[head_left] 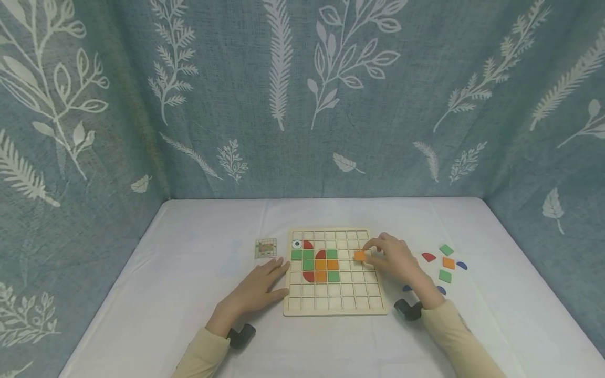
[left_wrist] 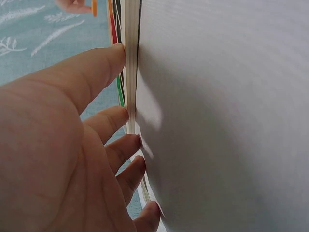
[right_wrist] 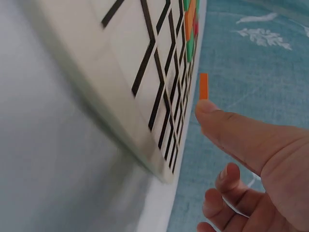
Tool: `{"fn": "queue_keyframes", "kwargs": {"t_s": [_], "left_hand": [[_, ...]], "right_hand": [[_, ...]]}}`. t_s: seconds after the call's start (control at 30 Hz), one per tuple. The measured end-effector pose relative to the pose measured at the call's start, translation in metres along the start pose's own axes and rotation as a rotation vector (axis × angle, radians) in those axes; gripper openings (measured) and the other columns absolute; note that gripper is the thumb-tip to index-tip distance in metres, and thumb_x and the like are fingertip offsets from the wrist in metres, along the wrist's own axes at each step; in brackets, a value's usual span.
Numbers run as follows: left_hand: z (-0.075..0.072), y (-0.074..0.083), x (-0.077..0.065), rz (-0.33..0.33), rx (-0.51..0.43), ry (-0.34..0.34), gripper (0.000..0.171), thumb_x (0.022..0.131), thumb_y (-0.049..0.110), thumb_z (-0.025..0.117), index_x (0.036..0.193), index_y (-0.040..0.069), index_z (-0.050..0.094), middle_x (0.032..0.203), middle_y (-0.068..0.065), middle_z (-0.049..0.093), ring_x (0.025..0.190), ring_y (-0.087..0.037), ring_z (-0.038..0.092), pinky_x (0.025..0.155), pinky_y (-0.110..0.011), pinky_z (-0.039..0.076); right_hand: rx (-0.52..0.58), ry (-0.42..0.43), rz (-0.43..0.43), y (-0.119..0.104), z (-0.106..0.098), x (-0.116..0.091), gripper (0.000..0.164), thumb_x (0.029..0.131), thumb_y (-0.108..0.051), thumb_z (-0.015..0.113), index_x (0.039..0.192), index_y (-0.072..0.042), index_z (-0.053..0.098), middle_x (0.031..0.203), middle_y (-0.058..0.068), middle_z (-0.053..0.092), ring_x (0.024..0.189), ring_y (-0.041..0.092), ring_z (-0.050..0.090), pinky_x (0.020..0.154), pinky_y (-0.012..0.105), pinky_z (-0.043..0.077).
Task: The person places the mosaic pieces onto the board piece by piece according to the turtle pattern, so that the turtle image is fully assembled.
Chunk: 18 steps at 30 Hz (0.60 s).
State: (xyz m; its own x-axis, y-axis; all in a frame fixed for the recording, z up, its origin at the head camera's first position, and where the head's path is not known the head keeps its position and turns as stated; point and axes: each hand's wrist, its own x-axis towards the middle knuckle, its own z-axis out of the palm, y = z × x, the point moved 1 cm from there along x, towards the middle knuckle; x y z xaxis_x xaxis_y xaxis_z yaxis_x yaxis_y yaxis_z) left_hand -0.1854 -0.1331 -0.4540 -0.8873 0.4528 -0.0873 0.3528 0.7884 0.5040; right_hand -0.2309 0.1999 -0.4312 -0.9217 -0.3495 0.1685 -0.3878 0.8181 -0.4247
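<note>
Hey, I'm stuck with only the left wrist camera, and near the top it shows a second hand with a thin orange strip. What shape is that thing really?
Observer: In the head view, the orange piece looks square.
Operator: Which part of the board is it over?
Observer: The right hand holds it over the board's right side.
Operator: What lies beyond that side?
Observer: Loose pieces in red, green, orange and blue lie on the table there.

Orange square tile [head_left: 360, 256], pinched above pale gridded board [head_left: 347, 276].
</note>
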Motion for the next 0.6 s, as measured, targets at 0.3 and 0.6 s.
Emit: {"fn": "queue_keyframes", "kwargs": {"t_s": [0.3,0.6], "left_hand": [[0.0,-0.001,0.0,0.022,0.013,-0.006,0.062,0.091,0.039,0.056,0.142,0.008,0.038,0.148,-0.015,0.033,0.138,-0.033,0.026,0.115,-0.052,0.019],[-0.001,0.0,-0.002,0.024,0.007,-0.004,0.061,0.091,0.037,0.056,0.142,0.008,0.038,0.148,-0.016,0.033,0.138,-0.034,0.026,0.114,-0.053,0.018]], "right_hand": [[-0.002,-0.036,0.004,-0.011,0.006,0.01,0.018,0.08,-0.021,0.072,0.097,-0.016,0.069,0.079,0.002,0.054,0.07,0.015,0.048,0.063,0.029,0.035],[-0.011,-0.078,0.021,-0.014,0.015,0.02,0.019,0.081,-0.024,0.072,0.099,-0.018,0.069,0.082,-0.001,0.054,0.073,0.013,0.049,0.066,0.031,0.037]]}}
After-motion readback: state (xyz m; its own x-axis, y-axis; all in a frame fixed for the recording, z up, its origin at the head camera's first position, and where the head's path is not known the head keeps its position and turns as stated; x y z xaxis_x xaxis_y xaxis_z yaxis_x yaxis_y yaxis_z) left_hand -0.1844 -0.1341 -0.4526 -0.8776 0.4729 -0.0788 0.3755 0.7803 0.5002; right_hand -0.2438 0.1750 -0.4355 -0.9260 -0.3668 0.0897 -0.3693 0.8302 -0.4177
